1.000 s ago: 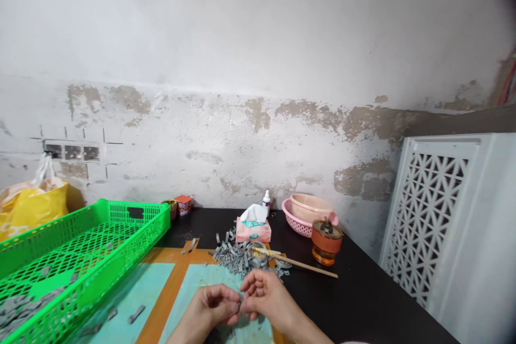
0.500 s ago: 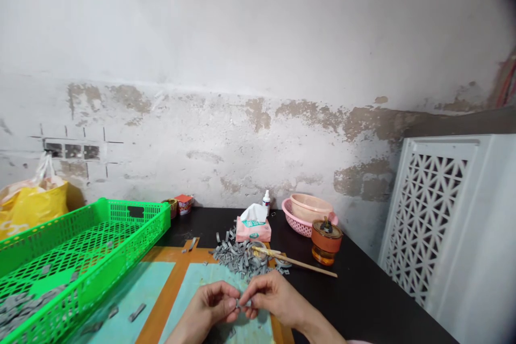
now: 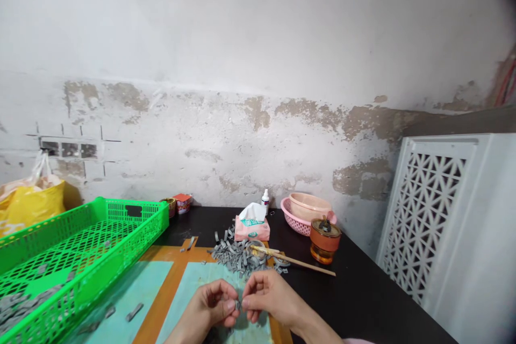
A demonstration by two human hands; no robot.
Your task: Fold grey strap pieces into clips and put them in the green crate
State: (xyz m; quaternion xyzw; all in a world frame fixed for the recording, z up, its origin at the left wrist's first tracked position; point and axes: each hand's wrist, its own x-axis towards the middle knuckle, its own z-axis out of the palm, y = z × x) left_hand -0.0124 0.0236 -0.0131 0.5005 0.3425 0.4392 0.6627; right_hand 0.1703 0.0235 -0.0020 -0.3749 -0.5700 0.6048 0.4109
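Note:
Low in the view, my left hand (image 3: pixel 213 305) pinches a small grey piece (image 3: pixel 237 305) between thumb and fingertips. My right hand (image 3: pixel 268 296) is closed just beside it, thumb against its curled fingers; whatever lies in that pinch is too small to make out. Both hands are over the light-green mat (image 3: pixel 201 274) bound with orange-brown tape. Just beyond them is a heap of grey strip pieces (image 3: pixel 237 257). A wooden stick (image 3: pixel 306 265) with a yellow-smeared end rests across the heap's right side.
A green plastic crate (image 3: pixel 116 263) with grey pieces in it stands on the left. Behind the heap are a tissue box (image 3: pixel 252 229) and a white bottle (image 3: pixel 265 200). Pink basins (image 3: pixel 308 207) and an amber jar (image 3: pixel 324 239) stand on the black table (image 3: pixel 363 290) at right.
My right hand's fingertips have drawn slightly back from the grey piece, and its index finger has curled in. My left hand keeps its pinch. The view has shifted a little.

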